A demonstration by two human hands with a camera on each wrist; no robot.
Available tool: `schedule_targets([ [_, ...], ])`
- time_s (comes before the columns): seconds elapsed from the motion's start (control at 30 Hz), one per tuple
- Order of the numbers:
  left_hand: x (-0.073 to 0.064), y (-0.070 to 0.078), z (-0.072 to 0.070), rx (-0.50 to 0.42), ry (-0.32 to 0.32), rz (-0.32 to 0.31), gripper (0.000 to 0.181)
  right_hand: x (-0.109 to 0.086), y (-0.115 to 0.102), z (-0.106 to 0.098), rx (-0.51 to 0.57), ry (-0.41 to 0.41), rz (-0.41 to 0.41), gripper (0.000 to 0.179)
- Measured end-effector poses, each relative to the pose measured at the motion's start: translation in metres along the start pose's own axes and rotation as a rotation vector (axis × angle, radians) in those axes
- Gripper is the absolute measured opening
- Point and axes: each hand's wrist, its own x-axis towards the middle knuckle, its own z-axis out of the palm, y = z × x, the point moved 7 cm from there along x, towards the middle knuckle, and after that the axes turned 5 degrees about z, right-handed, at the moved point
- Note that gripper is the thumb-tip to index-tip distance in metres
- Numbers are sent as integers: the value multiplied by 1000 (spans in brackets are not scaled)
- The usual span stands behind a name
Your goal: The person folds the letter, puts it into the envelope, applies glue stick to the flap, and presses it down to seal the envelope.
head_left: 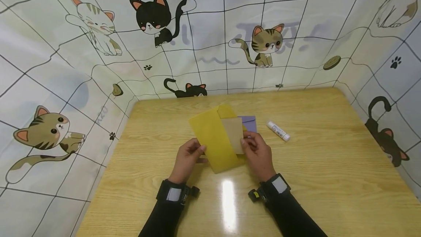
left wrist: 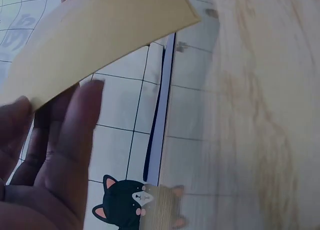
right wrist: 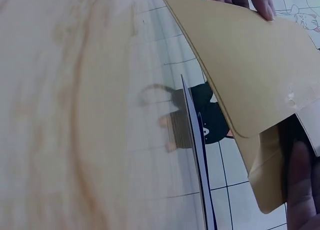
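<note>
Parts of the paper between the fingers escape us.
We lose the left portion of the cream card (head_left: 233, 131), beside the right hand's (head_left: 260, 156) thumb, behind the yellow envelope (head_left: 213, 138). The purple envelope (head_left: 249, 123) beyond those fingers is partly covered, and we cannot read the small print on the white tube (head_left: 278, 131) to their right. Above the left hand's (left wrist: 55, 150) fingers, the left wrist view's top edge crops the yellow envelope; the right wrist view's right edge crops the right hand.
</note>
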Motion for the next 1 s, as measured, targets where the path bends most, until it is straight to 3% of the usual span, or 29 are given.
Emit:
schedule_targets([
  [0.17,0,-2,1,10,-11,12,9,-1,-1,1,-13,16,-10,25],
  [0.47,-2,0,4,15,-24,-17,9,-5,-10,8,-4,-77,-85,19],
  [0.7,-3,2,8,34,-48,-25,5,-7,-10,14,60,-166,-70,18],
  [1.0,-4,1,9,39,-85,-25,9,-5,-4,17,20,-234,-35,18],
])
